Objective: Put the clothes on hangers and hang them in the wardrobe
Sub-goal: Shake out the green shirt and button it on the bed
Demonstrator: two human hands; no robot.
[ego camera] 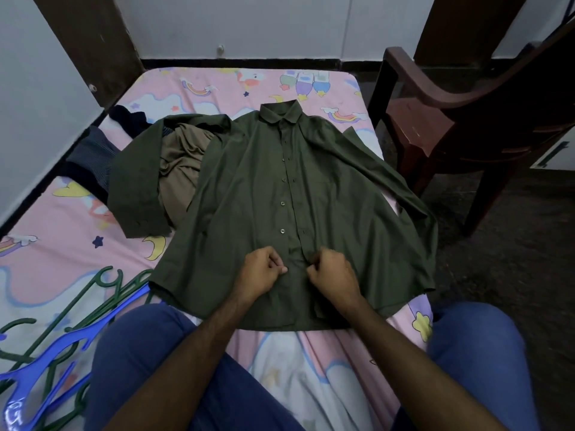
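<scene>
Right now both hands work at the lower front of the green shirt (326,194): the left hand (260,273) pinches the button-side edge between thumb and curled fingers, and the right hand (332,273) pinches the facing edge just beside it, the two fists nearly touching across the placket. That pairing reads as doing or undoing a low button; which of the two cannot be told, though the buttons higher up look fastened.

The shirt lies face up and spread flat on the bed (46,275), collar away from the person, hem toward the knees, sleeves thrown outward; laid so, the front stays taut and easy to work. Its left sleeve drapes over a crumpled brown garment (180,160), with dark clothes (93,157) heaped beyond by the wall, probably waiting their turn.

At the person's left, partly under the knee, lies a tangle of hangers, a blue hanger (59,346) on top of green hangers (105,278), within easy reach. A wooden chair (435,98) stands beside the bed on the right. No wardrobe shows, so hanging seems some way off.
</scene>
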